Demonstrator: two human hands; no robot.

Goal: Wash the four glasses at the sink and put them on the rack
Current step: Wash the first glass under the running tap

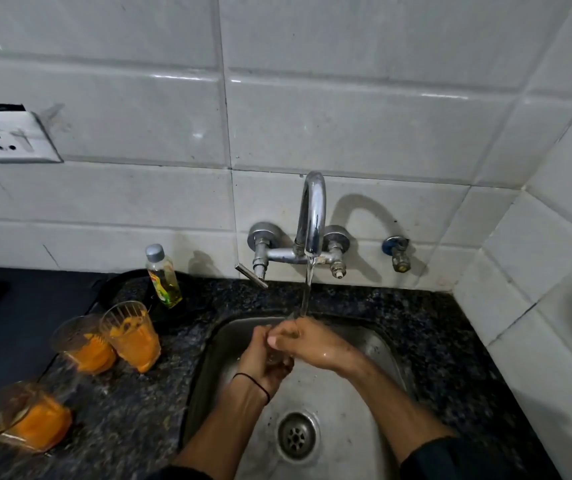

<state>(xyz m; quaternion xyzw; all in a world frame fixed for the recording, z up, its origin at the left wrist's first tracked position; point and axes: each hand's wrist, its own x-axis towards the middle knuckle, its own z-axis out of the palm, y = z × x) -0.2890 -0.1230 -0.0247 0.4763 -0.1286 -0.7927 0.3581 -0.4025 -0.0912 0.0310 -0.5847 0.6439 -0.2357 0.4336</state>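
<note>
Left grip (pixel 260 358), right grip (pixel 312 344) round glass (pixel 275 359) under tap (pixel 312 216); orange glasses (pixel 135 337) aside.

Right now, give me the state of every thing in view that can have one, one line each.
tap: running, stream falling onto the hands.
held glass: in the sink under the stream, mostly hidden by both hands.
left hand: gripping the held glass.
right hand: curled over its top.
counter glasses: standing, orange residue inside, unwashed.
bottle: upright, capped.
</note>
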